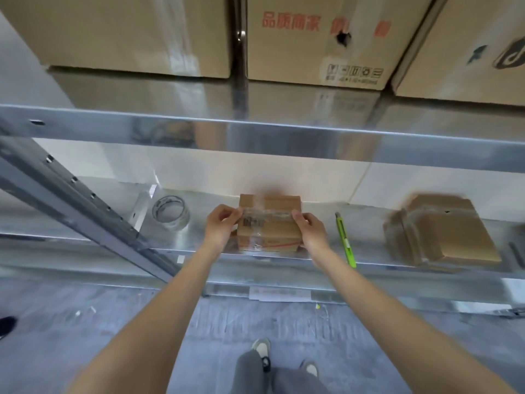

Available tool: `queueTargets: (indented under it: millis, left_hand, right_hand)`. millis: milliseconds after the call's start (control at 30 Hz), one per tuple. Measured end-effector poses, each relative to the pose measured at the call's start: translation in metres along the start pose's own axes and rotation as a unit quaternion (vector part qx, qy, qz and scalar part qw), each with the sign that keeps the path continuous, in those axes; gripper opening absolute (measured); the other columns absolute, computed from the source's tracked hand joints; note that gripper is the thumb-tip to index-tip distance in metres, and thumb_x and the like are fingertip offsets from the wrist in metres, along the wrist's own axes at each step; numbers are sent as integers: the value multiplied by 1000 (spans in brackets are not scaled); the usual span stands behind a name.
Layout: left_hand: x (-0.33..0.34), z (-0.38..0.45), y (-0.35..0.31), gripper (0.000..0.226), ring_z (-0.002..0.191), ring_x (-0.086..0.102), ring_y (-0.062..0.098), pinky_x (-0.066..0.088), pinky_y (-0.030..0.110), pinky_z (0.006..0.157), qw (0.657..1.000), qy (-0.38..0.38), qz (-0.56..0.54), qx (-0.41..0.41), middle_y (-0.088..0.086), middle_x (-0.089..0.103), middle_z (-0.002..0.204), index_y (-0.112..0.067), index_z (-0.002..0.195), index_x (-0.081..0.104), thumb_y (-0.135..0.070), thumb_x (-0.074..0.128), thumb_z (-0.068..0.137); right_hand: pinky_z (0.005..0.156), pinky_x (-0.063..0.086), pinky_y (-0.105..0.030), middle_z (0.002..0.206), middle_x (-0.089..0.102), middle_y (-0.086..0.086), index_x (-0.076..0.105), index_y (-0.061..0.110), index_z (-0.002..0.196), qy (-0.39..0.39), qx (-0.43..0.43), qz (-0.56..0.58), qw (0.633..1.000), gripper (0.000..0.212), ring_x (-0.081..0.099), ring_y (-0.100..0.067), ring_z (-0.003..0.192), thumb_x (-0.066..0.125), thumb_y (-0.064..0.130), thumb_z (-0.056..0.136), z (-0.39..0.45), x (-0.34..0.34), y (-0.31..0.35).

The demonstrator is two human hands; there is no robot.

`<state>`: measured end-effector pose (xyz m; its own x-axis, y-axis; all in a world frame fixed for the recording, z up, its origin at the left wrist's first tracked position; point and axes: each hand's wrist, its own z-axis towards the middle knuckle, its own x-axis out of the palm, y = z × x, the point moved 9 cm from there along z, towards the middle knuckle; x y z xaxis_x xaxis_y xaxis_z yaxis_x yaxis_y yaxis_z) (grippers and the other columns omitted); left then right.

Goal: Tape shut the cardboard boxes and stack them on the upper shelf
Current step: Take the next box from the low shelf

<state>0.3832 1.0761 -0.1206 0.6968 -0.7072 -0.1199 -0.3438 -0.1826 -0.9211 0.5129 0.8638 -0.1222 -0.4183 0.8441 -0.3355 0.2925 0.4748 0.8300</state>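
Note:
A small cardboard box [270,228] stands on the lower metal shelf [199,245], with clear tape across its top and a red line on its front. My left hand [220,227] and my right hand [309,227] pinch the two ends of a clear tape strip [270,216] stretched over the box top. A roll of clear tape [170,213] lies to the left of the box. The upper shelf [255,135] runs across the view above, with three large cardboard boxes [315,38] at its back.
A green utility knife [345,240] lies right of the box. Further right is a pile of flattened cardboard boxes [443,231]. A slanted metal upright [85,200] crosses at the left. My feet are on the grey floor [113,322] below.

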Motion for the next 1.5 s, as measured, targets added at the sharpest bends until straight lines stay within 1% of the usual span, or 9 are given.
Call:
queueTargets:
  millis: [200,367,500,667,833,1033,1233,1367,1500]
  left_hand:
    - [6,2,6,40,112,64,21,51,39,101,998,44,-25,-47,8,68,122,-9,130,62,-28,62,95]
    - [9,4,-9,34,96,63,14,50,29,84,986,13,-155,-58,-1,72,107,-13,105,69,-43,57,95]
    - [14,3,-18,34,61,60,7,50,20,56,983,21,-173,-52,-2,66,73,-16,72,49,-38,66,91]
    - [14,-5,-4,10,94,64,24,55,37,80,985,44,-160,-45,14,67,105,-7,98,62,-16,62,95]
    - [21,-11,-5,27,97,71,19,57,28,78,985,104,-134,-32,7,74,108,-13,120,67,-13,53,97]
    - [22,-14,-13,30,93,73,17,56,21,69,983,130,-130,-28,6,75,104,-16,118,70,-9,50,97]
    - [23,-8,-34,33,81,67,15,52,18,68,981,104,-163,1,3,74,88,-10,82,74,2,45,90]
    - [22,-1,-24,22,87,68,21,55,31,83,982,56,-181,-21,12,73,95,-8,77,57,-19,65,93]
    - [22,-4,-5,9,103,66,31,55,34,88,985,57,-160,-27,19,67,119,0,88,56,-1,65,90]
  right_hand:
    - [94,51,-53,111,66,-16,63,19,98,36,57,91,994,32,64,-31,104,60,50,90,2,5,-8]
    - [80,52,-39,98,65,0,58,21,99,1,45,168,985,48,62,-16,89,57,66,84,1,-1,14]
    - [68,42,-37,93,57,-10,46,13,91,-26,19,200,979,37,53,-22,83,66,44,87,-5,-5,13]
    - [74,45,-39,98,59,-12,48,11,91,-2,25,239,971,20,59,-23,88,64,22,90,-9,0,-5]
    - [87,51,-44,113,68,-8,59,16,114,35,2,216,976,24,63,-26,106,59,19,91,-17,11,-14]
    - [95,48,-46,109,72,-10,69,13,113,83,2,250,965,23,65,-30,109,58,17,93,-20,12,-10]
    - [89,53,-35,107,73,-4,69,11,110,5,1,293,956,47,69,-18,101,55,53,92,-13,-8,9]
    - [78,46,-37,98,65,-14,58,3,99,-49,5,302,952,31,57,-25,91,63,32,92,-9,-14,6]
    - [71,49,-32,97,65,-8,61,13,97,-54,16,322,945,17,60,-22,86,57,-2,88,-11,-10,-8]
